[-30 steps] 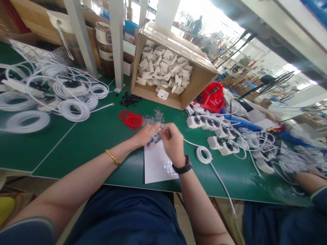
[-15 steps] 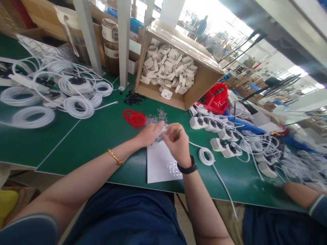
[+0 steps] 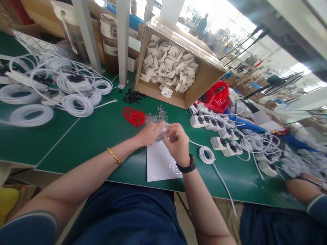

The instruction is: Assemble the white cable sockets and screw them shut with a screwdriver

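My left hand (image 3: pixel 151 133) is closed on a small whitish-grey part (image 3: pixel 160 136), mostly hidden by the fingers. Against its other side, my right hand (image 3: pixel 179 143) has its fingers curled in a pinch; a small shiny bit shows between them, too blurred to name. From behind the right hand a white cable (image 3: pixel 206 155) runs into a coil on the green table and hangs its end over the front edge. Below both hands lies a white sheet (image 3: pixel 160 166) with shiny spots. Just beyond them are a heap of small screws (image 3: pixel 155 117) and a red wire bundle (image 3: pixel 134 117).
A tipped cardboard box (image 3: pixel 189 95) holds many white housings (image 3: pixel 171 64). Small black parts (image 3: pixel 133 96) lie beside it. Coiled white cables (image 3: pixel 78 105) fill the left; white units with black fittings (image 3: pixel 218 143) stand right. A co-worker's arm (image 3: pixel 304 190) rests at far right.
The view has shifted slightly. Both hands stay together over the sheet; the right fingers have turned a little around the part, and the blue spots seen on it earlier are now hidden.
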`<act>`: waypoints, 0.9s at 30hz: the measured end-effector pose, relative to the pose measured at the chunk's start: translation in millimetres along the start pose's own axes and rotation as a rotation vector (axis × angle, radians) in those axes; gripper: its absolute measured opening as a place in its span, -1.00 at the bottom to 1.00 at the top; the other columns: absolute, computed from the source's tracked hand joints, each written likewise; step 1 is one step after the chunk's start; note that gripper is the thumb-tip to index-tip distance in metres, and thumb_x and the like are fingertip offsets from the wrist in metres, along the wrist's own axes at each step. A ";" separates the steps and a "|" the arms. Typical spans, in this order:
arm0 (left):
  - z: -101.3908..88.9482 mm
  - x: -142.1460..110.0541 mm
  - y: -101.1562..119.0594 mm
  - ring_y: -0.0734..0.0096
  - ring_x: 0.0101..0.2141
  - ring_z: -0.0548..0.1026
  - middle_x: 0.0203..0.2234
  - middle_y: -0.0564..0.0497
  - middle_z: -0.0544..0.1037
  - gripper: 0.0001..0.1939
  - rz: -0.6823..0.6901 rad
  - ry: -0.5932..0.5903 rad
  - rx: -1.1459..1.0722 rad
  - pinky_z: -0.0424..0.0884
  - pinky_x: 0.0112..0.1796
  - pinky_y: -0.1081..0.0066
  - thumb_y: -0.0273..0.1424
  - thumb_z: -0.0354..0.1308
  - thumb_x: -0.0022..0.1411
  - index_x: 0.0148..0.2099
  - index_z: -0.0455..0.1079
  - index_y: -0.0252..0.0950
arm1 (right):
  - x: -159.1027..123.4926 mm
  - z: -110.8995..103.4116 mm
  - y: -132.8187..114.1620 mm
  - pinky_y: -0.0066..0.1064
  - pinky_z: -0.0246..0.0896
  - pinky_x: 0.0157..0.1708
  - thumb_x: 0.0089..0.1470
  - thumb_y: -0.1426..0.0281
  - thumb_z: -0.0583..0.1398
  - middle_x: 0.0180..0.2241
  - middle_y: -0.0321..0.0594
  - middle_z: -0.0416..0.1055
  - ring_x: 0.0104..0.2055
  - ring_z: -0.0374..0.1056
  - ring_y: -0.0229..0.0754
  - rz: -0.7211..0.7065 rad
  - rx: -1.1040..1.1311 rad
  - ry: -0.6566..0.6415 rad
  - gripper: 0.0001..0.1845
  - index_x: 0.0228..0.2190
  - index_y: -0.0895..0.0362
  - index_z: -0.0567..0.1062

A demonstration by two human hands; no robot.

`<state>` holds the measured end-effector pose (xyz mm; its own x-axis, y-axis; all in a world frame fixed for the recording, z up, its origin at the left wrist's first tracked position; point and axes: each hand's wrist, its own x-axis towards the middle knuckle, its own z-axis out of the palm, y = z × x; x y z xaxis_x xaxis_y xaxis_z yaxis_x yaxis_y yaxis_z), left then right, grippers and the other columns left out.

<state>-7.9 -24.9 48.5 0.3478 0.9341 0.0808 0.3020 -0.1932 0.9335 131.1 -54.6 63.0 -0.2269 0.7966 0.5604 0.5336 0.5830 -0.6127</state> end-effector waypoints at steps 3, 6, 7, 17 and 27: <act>0.8 0.3 -2.6 0.52 -0.67 0.29 -0.79 0.08 0.22 -0.42 -0.025 -0.028 -0.020 0.12 -0.62 0.54 -0.13 -0.32 0.32 -0.65 0.15 -0.30 | 0.4 1.3 2.4 -0.41 0.09 -0.42 -0.01 0.54 0.13 -0.44 -0.32 0.20 -0.43 0.17 -0.29 -0.017 -0.022 -0.004 -0.74 -0.52 0.06 0.11; 1.3 -0.4 -4.2 0.52 -0.72 0.31 -0.80 0.07 0.25 -0.38 -0.050 -0.058 -0.044 0.13 -0.68 0.56 -0.08 -0.33 0.31 -0.64 0.19 -0.32 | 0.3 2.8 5.1 -0.40 0.10 -0.41 -0.03 0.55 0.12 -0.45 -0.32 0.19 -0.39 0.19 -0.27 -0.046 -0.036 0.003 -0.73 -0.53 0.06 0.10; 1.5 -0.6 -4.4 0.52 -0.73 0.31 -0.80 0.07 0.26 -0.38 -0.056 -0.060 -0.050 0.14 -0.70 0.56 -0.07 -0.33 0.31 -0.63 0.20 -0.32 | -0.2 3.3 6.0 -0.40 0.10 -0.40 -0.04 0.56 0.12 -0.44 -0.32 0.18 -0.39 0.19 -0.26 -0.054 -0.041 0.008 -0.73 -0.53 0.06 0.10; 1.4 -2.3 0.8 0.54 -0.70 0.30 -0.79 0.09 0.27 -0.41 -0.016 -0.004 -0.070 0.16 -0.64 0.55 -0.12 -0.33 0.33 -0.63 0.18 -0.30 | -1.6 1.4 1.7 -0.51 -0.07 -0.61 -0.04 0.59 0.13 -0.34 -0.33 0.22 -0.59 -0.05 -0.43 0.052 0.086 -0.004 -0.79 -0.43 0.08 0.19; 0.3 -0.2 -4.6 0.54 -0.71 0.29 -0.81 0.08 0.25 -0.38 -0.010 -0.074 -0.083 0.16 -0.64 0.55 -0.09 -0.33 0.31 -0.66 0.18 -0.31 | -1.7 -3.5 -1.7 -0.45 0.05 -0.47 0.06 0.56 0.10 -0.38 -0.29 0.23 -0.43 0.15 -0.30 0.014 0.060 -0.027 -0.84 -0.44 0.09 0.22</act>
<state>-9.1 -24.4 44.1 0.4105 0.9106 0.0478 0.2327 -0.1554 0.9600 133.4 -57.5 65.1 -0.2416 0.8085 0.5366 0.4871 0.5793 -0.6535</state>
